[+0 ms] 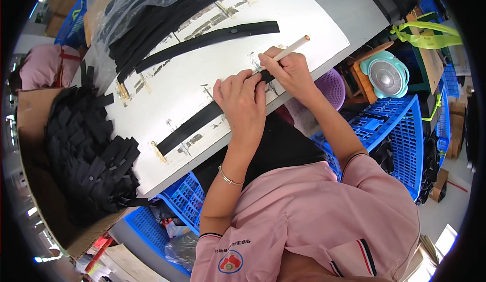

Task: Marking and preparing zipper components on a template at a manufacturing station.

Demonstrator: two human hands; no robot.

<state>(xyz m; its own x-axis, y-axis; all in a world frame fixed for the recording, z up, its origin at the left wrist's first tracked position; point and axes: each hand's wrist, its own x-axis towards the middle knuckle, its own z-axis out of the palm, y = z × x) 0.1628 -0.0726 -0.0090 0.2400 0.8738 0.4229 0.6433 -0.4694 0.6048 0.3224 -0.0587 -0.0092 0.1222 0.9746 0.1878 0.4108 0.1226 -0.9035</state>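
A black fabric strip (190,128) lies slantwise along the near edge of the white work board (298,13). My left hand (240,97) rests on the strip, its fingers spread and pressing it down near the strip's right end. My right hand (289,71) pinches a white pencil-like marker (292,47) with a brownish upper end. The marker's tip is hidden behind my right fingers, close over the strip. Farther back, another black strip (212,40) with a small round mark on it lies beside a pile of black strips (152,31).
Left of the board stands a cardboard box (38,107) heaped with black strips (83,145). Clear plastic sheeting (121,3) covers part of the pile. Blue baskets (405,145), a purple basket (331,89) and a turquoise fan (387,74) stand at right. Another person's pink clothing (43,66) shows far left.
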